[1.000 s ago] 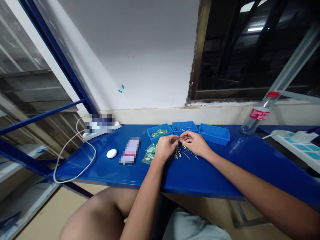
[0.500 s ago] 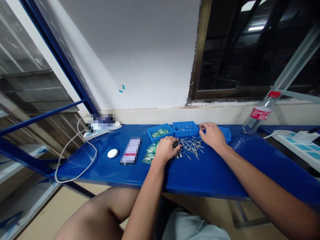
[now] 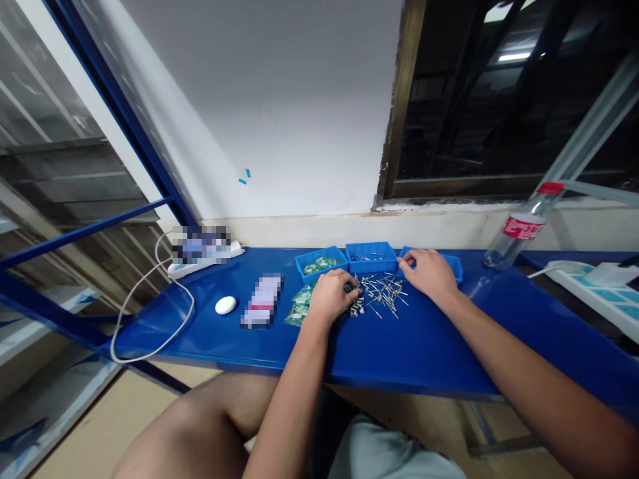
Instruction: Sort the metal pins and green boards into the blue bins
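My left hand (image 3: pixel 332 293) rests at the pile of small dark and silver metal parts (image 3: pixel 357 306), its fingers curled in; what they hold is too small to make out. My right hand (image 3: pixel 428 271) is over the front left edge of the right blue bin (image 3: pixel 455 266), thumb and fingertips drawn together, their contents unclear. Between the hands lie several loose silver rivets (image 3: pixel 387 295). Behind them the middle blue bin (image 3: pixel 372 265) holds a few more. The left blue bin (image 3: pixel 319 256) contains green-and-clear packets, and similar packets (image 3: pixel 301 299) lie beside my left hand.
On the blue table (image 3: pixel 399 352) are a phone (image 3: pixel 262 301) and a white oval object (image 3: pixel 225 305). A cabled power strip (image 3: pixel 210 261) sits at the back left. A bottle (image 3: pixel 522 229) and another power strip (image 3: pixel 594 286) are at the right.
My right hand has shifted slightly to the right at the right bin, with its fingers a little lower. My left hand stays at the metal parts. The view has moved slightly.
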`<move>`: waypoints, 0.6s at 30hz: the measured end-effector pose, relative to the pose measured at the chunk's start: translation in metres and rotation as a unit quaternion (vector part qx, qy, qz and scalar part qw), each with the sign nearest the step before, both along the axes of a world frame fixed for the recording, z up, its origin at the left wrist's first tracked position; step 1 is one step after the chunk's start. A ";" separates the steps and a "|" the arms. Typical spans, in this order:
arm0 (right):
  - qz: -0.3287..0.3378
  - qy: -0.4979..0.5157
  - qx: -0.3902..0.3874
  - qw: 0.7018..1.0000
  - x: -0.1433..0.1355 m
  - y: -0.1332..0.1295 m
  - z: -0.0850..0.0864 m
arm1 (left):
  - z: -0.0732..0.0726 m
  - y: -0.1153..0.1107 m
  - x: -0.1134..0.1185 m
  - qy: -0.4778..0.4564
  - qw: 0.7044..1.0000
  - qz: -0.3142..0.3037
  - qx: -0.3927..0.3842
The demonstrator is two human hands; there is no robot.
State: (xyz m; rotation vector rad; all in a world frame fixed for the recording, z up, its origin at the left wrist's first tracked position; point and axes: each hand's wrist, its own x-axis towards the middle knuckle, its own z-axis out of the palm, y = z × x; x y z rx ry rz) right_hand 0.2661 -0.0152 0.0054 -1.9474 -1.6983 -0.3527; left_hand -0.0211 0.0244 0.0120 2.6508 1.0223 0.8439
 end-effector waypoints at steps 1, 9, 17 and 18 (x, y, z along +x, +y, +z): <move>0.004 0.001 0.007 1.000 0.000 0.000 0.000 | 0.000 0.000 0.000 -0.001 1.000 -0.004 0.000; 0.081 0.009 0.091 0.992 -0.013 -0.004 0.005 | -0.001 0.001 -0.001 -0.008 0.999 -0.028 -0.017; 0.329 0.061 0.051 0.941 -0.054 -0.016 0.008 | -0.005 0.006 0.000 -0.008 0.999 -0.042 -0.004; 0.347 0.061 0.042 0.935 -0.058 -0.017 0.007 | -0.006 0.007 0.000 -0.013 0.999 -0.047 -0.001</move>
